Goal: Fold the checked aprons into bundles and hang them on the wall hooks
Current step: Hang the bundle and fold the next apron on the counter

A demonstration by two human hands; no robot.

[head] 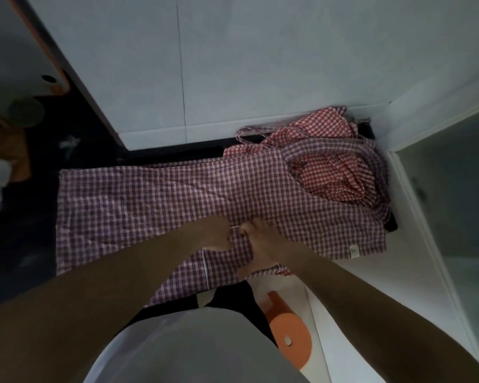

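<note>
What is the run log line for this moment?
stage: folding | left hand, right hand: on spread purple checked cloth apron | red checked apron: heaped, waiting

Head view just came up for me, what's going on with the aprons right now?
A person has a purple checked apron spread flat on the dark counter. Both hands meet at its near edge: the left hand and right hand pinch the fabric there, seemingly starting a fold. A red checked apron lies crumpled in the corner by the wall, not yet folded.
</note>
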